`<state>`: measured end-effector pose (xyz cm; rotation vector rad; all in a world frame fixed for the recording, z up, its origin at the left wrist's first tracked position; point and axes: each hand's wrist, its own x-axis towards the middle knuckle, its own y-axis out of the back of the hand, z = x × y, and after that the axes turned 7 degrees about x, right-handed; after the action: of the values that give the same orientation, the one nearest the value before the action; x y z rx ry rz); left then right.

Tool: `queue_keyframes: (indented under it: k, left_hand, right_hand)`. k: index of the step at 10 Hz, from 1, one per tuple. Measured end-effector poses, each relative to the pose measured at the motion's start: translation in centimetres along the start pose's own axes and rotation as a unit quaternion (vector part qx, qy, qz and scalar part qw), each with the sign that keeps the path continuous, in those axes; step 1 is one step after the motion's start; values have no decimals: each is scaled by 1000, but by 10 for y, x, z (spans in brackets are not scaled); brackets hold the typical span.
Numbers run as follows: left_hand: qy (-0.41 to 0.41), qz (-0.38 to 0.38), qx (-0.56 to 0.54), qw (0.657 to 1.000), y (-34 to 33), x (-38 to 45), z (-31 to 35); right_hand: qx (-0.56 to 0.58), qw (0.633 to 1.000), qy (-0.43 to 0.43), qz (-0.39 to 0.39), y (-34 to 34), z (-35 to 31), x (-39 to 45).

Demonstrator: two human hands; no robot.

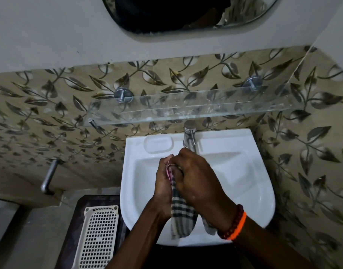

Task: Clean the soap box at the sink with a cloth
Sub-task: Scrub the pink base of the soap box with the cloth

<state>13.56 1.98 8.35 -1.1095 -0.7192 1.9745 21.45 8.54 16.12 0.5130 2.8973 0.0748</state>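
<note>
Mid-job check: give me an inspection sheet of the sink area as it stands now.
Surface: white sink, basin bare where visible.
Job's things: checked cloth hangs between both hands over the basin; pink soap box only shows as an edge.
Clutter: perforated plastic tray left of the sink.
Grippers: left hand and right hand closed together around cloth and box.
Cables: nothing seen.
Surroundings: tap, glass shelf, mirror, leaf-pattern tiles.
</note>
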Motion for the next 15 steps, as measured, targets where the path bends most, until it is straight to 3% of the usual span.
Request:
queue_keyframes:
  k: [1, 2, 3, 4, 5, 6, 7, 8, 10, 12, 15]
  left_hand:
    - [20, 63, 29, 997, 6, 1, 9]
    - [20, 54, 52, 997, 2, 0, 14]
    - [29, 63, 57, 996, -5, -2, 2]
    - [1, 53, 18, 998, -5, -1, 1]
    - [12, 50, 42, 998, -3, -4, 7]
    - [24, 65, 79, 994, -4, -4, 3]
    - [-51, 73, 98, 991, -10, 1, -2]
    - [-104, 102, 108, 983, -14, 1, -4]
    - [-76, 79, 99, 989, -9, -3, 16]
    - [-52, 99, 96, 989, -11, -7, 13]
    - [-53, 67, 88, 992, -23, -12, 4]
  right_hand:
    - [-295, 952, -46, -70, 8, 5, -18]
    - [-354, 928, 47, -103, 25, -1, -11]
    - [-294, 948, 119, 29, 24, -6, 5]
    - [-339, 932, 100, 84, 14, 2, 4]
    - [-284, 949, 112, 77, 22, 18, -5]
    - [-240, 956, 102, 138, 24, 22, 2]
    - [-133, 959, 100, 230, 10, 21, 8]
    - [-59, 962, 100, 248, 2, 20, 8]
    - [-231, 968, 57, 86, 8, 32, -28]
    - [-314, 921, 173, 153, 10, 24, -12]
    - [-239, 918, 218, 229, 14, 26, -5]
